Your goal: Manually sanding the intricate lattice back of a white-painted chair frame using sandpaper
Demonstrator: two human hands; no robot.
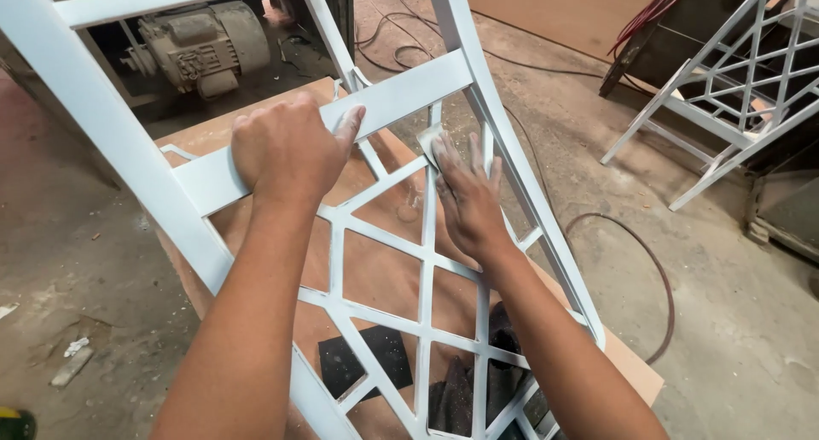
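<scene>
A white painted chair frame [426,261] with a criss-cross lattice back lies tilted over a brown board [384,278] on the workshop floor. Its long side rails run from the bottom middle of the view up and away toward the top, so its long way points away from the person. The left rail leans out to the top left corner. A flat crossbar [401,99] goes across between the rails, rising a little toward the right.

The left hand [290,146] is curled tight around the crossbar near its left end, with the thumb lying flat along the top of the bar. It holds the frame firmly.

The right hand [467,197] is almost flat, fingers close together. It presses a small grey piece of sandpaper [429,140] against an upright lattice strip just under the crossbar, near the right rail. The sandpaper peeks out past the fingertips.

The frame covers most of the board. The board's far corner shows by the left hand, and its right corner shows past the right arm. Two dark sheets of sandpaper [367,359] lie on the board near its front edge, under the lattice.

Behind the frame, at the top left, sits a dusty electric motor [200,43]. At the top right, well apart, stands another white lattice chair frame [734,90]. A dark hose [657,278] curls on the dusty floor to the right of the board, and thin cables [401,31] run across the floor farther back.
</scene>
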